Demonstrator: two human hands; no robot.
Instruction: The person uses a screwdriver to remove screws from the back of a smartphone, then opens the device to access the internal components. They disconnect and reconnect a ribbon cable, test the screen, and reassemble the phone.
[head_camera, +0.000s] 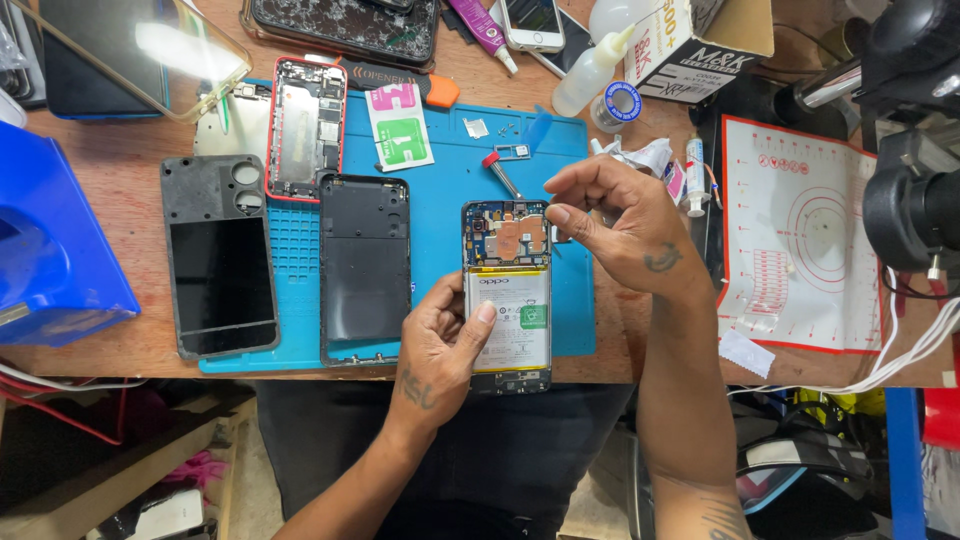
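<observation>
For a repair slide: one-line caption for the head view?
Left hand steadies an opened phone on a blue mat; right hand pinches above it.

left hand (440, 345): lower centre of frame, grips the opened smartphone (507, 295) by its left edge, thumb on the battery (510, 318)
right hand (615, 228): centre right, fingers pinched together just above the phone's circuit board (508, 233)
blue repair mat (450, 175): under the phone
black back cover (220, 268): left
black phone frame (365, 268): just left of the held phone
glue bottle (590, 72): upper centre
</observation>
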